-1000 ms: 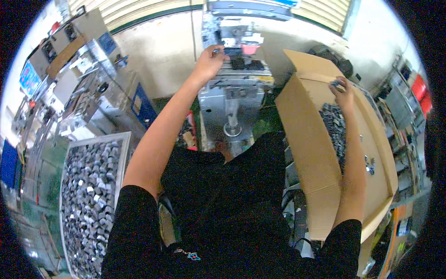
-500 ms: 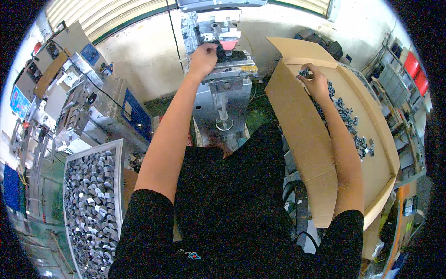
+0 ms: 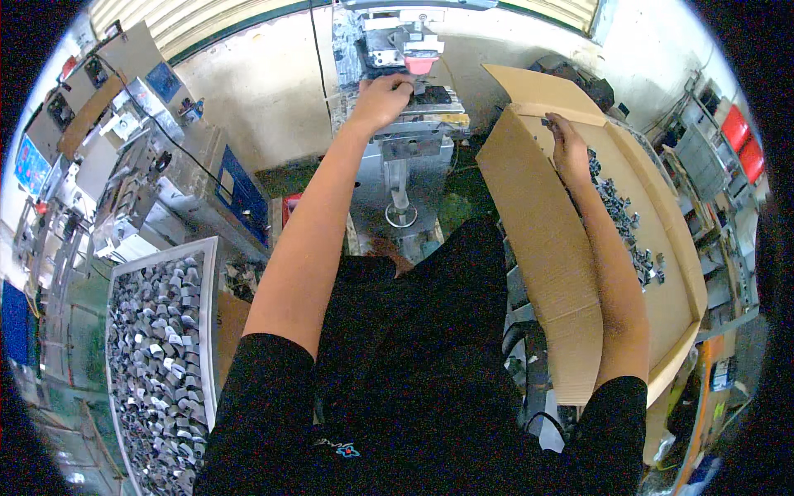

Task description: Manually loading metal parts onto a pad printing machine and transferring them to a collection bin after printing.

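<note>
At the bench press [image 3: 400, 149], my left hand [image 3: 382, 101] reaches in below the pink-red block [image 3: 420, 65] of its head. Thumb and fingers pinch a small grey metal piece [image 3: 418, 86] just over the dark plate [image 3: 437, 96] on the press bed. Whether the piece touches the plate, I cannot tell. Above the near-left part of the open cardboard box [image 3: 542, 256], my right hand [image 3: 569, 151] has its fingers bent together. A small dark metal clip [image 3: 546, 122] shows at their tips. Several similar dark clips [image 3: 614, 202] lie in the box beside my right forearm.
To my left stands a pale-rimmed tray [image 3: 210, 314] heaped with small curved grey metal pieces [image 3: 161, 364]. Beyond it is a grey machine cabinet [image 3: 186, 186] with a blue panel. Metal shelving [image 3: 703, 157] with red bins [image 3: 734, 121] stands at the far right.
My left hand has shifted right, nearer the middle of the press bed, and a grey piece now shows at its fingertips. My right hand stays over the box, its fingers drawn closer together.
</note>
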`<action>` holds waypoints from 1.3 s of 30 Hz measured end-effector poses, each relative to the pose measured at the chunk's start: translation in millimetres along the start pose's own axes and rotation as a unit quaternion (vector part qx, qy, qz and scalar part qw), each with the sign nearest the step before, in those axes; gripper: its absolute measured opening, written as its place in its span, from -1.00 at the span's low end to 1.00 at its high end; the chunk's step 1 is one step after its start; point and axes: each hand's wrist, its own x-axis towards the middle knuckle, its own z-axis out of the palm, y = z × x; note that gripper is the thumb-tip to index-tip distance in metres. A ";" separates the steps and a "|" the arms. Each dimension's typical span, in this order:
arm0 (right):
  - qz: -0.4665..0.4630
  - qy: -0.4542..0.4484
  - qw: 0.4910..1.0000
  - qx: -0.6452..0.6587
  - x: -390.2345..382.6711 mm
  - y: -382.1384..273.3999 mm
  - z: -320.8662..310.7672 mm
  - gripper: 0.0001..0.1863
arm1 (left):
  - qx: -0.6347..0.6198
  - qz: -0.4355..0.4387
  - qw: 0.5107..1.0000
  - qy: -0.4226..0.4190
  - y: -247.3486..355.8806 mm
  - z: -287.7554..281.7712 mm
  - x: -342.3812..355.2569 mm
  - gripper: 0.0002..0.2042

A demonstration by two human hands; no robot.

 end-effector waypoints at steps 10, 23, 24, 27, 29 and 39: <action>-0.043 -0.051 0.989 0.130 44.6 -105.0 8.2 -0.77 | -0.064 -0.035 0.997 0.036 3.1 -1.9 -7.3 -0.45; -0.011 -0.100 0.959 0.266 87.9 -176.9 104.8 -0.83 | -0.143 -0.110 0.978 0.108 -5.5 0.5 1.0 -0.48; -0.015 -0.098 0.964 0.247 86.7 -176.4 105.3 -0.83 | -0.139 -0.122 0.977 0.105 -2.9 1.0 -1.1 -0.48; -0.030 -0.108 0.973 0.201 90.9 -174.7 105.7 -0.82 | -0.159 -0.126 0.973 0.110 0.1 -1.1 -1.6 -0.49; -0.046 -0.119 0.975 0.180 91.7 -175.4 105.8 -0.81 | -0.176 -0.112 0.969 0.132 0.5 2.7 -3.9 -0.50; -0.038 -0.203 0.976 0.067 69.0 -212.0 89.1 -0.52 | -0.182 0.002 0.952 0.247 -25.4 -79.2 -91.0 -0.64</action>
